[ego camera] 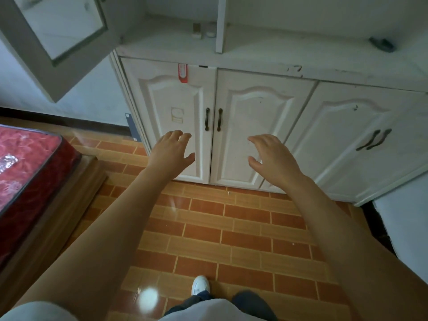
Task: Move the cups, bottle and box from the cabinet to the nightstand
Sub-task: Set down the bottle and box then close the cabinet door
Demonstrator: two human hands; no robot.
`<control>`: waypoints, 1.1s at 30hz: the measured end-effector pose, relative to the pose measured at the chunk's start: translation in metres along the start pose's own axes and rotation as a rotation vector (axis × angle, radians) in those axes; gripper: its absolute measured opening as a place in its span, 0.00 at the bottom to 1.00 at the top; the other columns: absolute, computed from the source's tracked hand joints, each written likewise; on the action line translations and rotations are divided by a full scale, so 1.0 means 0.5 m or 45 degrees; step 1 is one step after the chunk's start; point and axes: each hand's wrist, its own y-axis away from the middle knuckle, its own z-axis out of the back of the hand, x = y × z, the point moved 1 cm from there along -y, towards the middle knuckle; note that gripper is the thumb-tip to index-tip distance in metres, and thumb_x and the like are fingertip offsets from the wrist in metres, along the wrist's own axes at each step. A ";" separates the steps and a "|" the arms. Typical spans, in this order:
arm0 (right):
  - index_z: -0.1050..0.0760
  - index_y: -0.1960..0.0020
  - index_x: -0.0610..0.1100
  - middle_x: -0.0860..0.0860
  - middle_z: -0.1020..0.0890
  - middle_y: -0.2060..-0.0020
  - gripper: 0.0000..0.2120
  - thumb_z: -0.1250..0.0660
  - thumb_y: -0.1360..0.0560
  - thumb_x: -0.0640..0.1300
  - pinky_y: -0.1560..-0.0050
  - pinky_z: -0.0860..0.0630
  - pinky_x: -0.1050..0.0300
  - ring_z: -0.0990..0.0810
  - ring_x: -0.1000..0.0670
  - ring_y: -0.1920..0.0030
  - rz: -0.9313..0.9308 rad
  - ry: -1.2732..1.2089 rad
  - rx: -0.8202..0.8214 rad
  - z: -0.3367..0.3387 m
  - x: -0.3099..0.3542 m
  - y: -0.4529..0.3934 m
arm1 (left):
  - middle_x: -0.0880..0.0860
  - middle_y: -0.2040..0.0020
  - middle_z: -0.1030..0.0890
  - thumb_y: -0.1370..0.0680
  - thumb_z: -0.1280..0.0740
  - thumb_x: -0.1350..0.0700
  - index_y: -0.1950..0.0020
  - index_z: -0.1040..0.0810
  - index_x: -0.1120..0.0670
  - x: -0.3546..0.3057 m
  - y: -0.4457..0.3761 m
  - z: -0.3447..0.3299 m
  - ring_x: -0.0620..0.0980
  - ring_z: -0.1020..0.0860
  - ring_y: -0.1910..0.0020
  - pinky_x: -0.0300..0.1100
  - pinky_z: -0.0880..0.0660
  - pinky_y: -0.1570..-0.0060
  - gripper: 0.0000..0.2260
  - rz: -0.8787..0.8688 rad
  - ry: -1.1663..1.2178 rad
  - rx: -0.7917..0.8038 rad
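A white cabinet [266, 66] stands in front of me, its lower doors closed. On its shelf, deep in the left compartment, sit a small box [196, 30] and a small white cup [210, 31], both dim and far off. My left hand [172, 150] and my right hand [272, 157] are stretched out in front of the lower doors, fingers spread, holding nothing. Both hands hang well below the shelf. No bottle and no nightstand are visible.
An upper cabinet door [58, 42] with a glass pane hangs open at the top left. A dark object [382, 44] lies on the shelf at the right. A bed with a red mattress [27, 163] stands at the left. Tiled floor [231, 228] lies below.
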 end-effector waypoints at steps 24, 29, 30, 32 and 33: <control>0.39 0.29 0.44 0.47 0.32 0.31 0.24 0.40 0.23 0.46 0.30 0.41 0.54 0.39 0.48 0.29 0.650 -0.173 0.149 -0.002 -0.165 -0.570 | 0.56 0.31 0.30 0.24 0.36 0.47 0.30 0.34 0.55 0.029 -0.399 -0.018 0.55 0.32 0.32 0.52 0.32 0.36 0.24 0.544 -0.004 -0.205; 0.38 0.29 0.44 0.47 0.32 0.31 0.24 0.40 0.23 0.46 0.31 0.40 0.53 0.39 0.48 0.29 0.850 -0.210 0.155 0.012 -0.157 -0.642 | 0.56 0.31 0.30 0.24 0.35 0.49 0.31 0.34 0.56 0.018 -0.410 0.001 0.56 0.33 0.32 0.52 0.32 0.36 0.24 0.712 -0.022 -0.266; 0.38 0.29 0.44 0.47 0.32 0.31 0.24 0.39 0.23 0.46 0.31 0.40 0.53 0.39 0.48 0.29 0.882 -0.219 0.152 0.014 -0.152 -0.652 | 0.56 0.31 0.30 0.24 0.35 0.49 0.31 0.34 0.56 0.019 -0.407 0.006 0.56 0.33 0.32 0.52 0.32 0.36 0.24 0.742 -0.030 -0.279; 0.38 0.29 0.44 0.47 0.31 0.31 0.24 0.39 0.24 0.46 0.30 0.41 0.53 0.38 0.47 0.29 0.935 -0.240 0.145 0.018 -0.141 -0.669 | 0.56 0.31 0.30 0.24 0.35 0.49 0.31 0.33 0.56 0.022 -0.398 0.015 0.56 0.32 0.32 0.52 0.31 0.37 0.23 0.794 -0.039 -0.309; 0.37 0.30 0.43 0.47 0.31 0.32 0.24 0.39 0.24 0.46 0.30 0.41 0.53 0.38 0.47 0.30 0.959 -0.256 0.137 0.020 -0.134 -0.676 | 0.56 0.32 0.30 0.24 0.35 0.50 0.32 0.33 0.55 0.022 -0.393 0.020 0.56 0.32 0.33 0.52 0.30 0.38 0.23 0.814 -0.045 -0.325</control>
